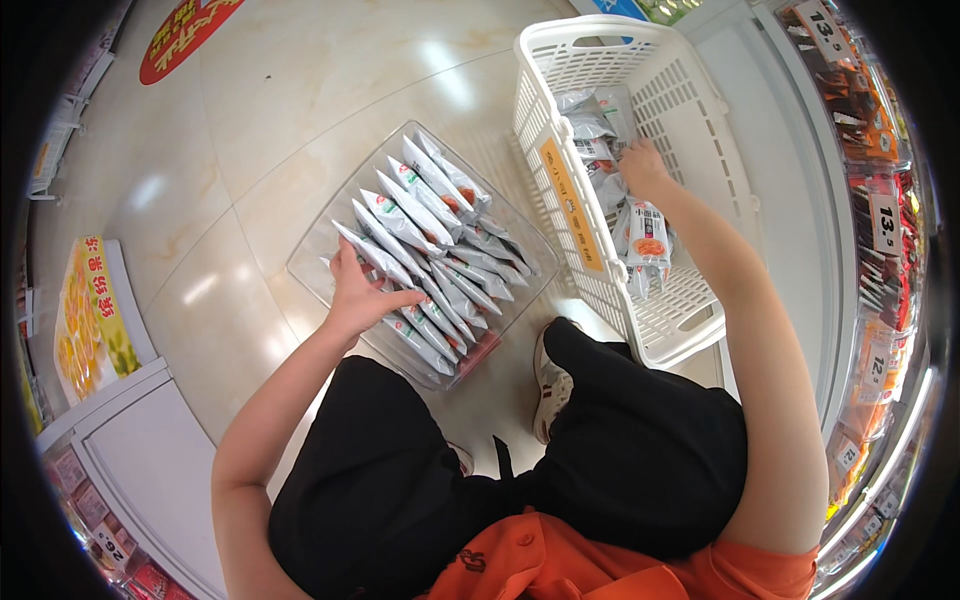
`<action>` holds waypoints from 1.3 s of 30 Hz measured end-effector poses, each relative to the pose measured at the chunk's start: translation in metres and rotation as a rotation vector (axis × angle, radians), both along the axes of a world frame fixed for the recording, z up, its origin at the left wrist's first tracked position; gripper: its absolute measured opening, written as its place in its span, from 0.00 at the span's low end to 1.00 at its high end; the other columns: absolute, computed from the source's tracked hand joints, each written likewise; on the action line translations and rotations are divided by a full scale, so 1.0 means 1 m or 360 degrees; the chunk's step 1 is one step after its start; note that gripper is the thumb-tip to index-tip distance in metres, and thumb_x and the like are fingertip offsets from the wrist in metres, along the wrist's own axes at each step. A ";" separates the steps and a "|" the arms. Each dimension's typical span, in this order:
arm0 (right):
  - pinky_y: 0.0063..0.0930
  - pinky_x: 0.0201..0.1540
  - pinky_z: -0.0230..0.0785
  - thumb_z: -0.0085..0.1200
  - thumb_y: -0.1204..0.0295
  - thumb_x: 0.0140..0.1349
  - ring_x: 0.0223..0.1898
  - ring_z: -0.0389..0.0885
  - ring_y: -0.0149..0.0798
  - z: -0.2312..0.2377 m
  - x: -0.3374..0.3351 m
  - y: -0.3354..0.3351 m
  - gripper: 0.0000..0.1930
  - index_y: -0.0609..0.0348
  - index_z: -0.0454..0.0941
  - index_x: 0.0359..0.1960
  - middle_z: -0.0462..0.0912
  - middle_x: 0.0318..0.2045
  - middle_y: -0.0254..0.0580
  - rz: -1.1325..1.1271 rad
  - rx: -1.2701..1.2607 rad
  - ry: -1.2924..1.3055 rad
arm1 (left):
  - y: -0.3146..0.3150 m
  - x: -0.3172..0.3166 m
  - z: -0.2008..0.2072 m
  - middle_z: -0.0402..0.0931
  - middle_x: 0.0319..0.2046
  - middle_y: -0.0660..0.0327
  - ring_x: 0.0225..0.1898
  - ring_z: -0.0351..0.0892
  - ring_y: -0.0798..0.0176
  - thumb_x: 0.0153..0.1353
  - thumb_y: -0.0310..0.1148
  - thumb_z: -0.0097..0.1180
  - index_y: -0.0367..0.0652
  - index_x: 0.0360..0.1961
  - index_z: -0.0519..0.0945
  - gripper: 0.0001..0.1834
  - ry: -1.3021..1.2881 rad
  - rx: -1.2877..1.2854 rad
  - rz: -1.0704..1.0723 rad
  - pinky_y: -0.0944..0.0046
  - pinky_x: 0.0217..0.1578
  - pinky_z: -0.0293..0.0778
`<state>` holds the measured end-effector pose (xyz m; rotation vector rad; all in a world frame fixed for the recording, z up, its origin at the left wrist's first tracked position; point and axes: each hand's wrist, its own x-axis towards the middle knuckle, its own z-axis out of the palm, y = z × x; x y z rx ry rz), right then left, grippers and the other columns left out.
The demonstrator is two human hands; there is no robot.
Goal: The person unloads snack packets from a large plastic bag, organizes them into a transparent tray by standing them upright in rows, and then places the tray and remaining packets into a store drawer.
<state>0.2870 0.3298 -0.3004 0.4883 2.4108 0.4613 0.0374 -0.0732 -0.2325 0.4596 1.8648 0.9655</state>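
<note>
Black-trousered knees (pixel 420 470) fill the foreground, the person crouching between a clear tray (pixel 318 262) on the floor and a white basket (pixel 690 120) to their right. Left hand (pixel 358 295) lies on the near rows of packets (pixel 420 215), fingers spread and curled over their top edges, pressing rather than lifting any one. Those packets are flat silvery-white pouches with red and green print, standing on edge in tilted rows that fill the tray almost wall to wall. Right hand (pixel 643 165) is down inside the basket among a loose heap of pouches (pixel 645 240); whether it has closed on one I cannot tell, the fingers being buried. Tray and basket sit just beside each other, a shoe (pixel 552 385) near the gap. Pale tiled floor (pixel 300 90) lies open beyond the tray; shelves (pixel 870 200) hem the basket's far side.
</note>
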 end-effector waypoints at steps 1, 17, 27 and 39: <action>0.35 0.58 0.58 0.66 0.67 0.40 0.52 0.71 0.39 0.003 0.000 0.000 0.17 0.53 0.82 0.36 0.78 0.41 0.37 0.0008 -0.0002 0.0003 | -0.001 -0.002 0.001 0.40 0.61 0.47 0.61 0.61 0.50 0.33 0.31 0.78 0.42 0.68 0.30 0.73 0.0042 -0.0020 -0.0016 0.53 0.60 0.66; 0.34 0.62 0.60 0.71 0.54 0.34 0.61 0.66 0.50 -0.016 -0.043 0.019 0.46 0.63 0.69 0.58 0.65 0.62 0.50 -0.0678 -0.1054 0.0379 | -0.013 -0.010 0.003 0.57 0.52 0.52 0.51 0.63 0.59 0.45 0.35 0.68 0.38 0.58 0.56 0.42 0.0277 0.0006 0.0388 0.60 0.49 0.69; 0.38 0.60 0.61 0.71 0.50 0.35 0.59 0.66 0.52 -0.018 -0.031 0.002 0.52 0.65 0.60 0.61 0.65 0.59 0.58 -0.0963 -0.0964 0.0353 | -0.023 -0.012 0.000 0.62 0.51 0.57 0.49 0.69 0.64 0.55 0.34 0.60 0.41 0.54 0.63 0.28 -0.0342 0.0238 0.0490 0.61 0.51 0.66; 0.32 0.55 0.67 0.71 0.53 0.31 0.49 0.77 0.50 -0.030 -0.028 0.013 0.45 0.66 0.73 0.53 0.77 0.50 0.57 -0.1019 -0.1130 0.0425 | -0.022 -0.021 0.009 0.69 0.49 0.60 0.50 0.71 0.65 0.58 0.37 0.55 0.42 0.53 0.70 0.22 -0.0187 -0.0031 0.0096 0.63 0.52 0.66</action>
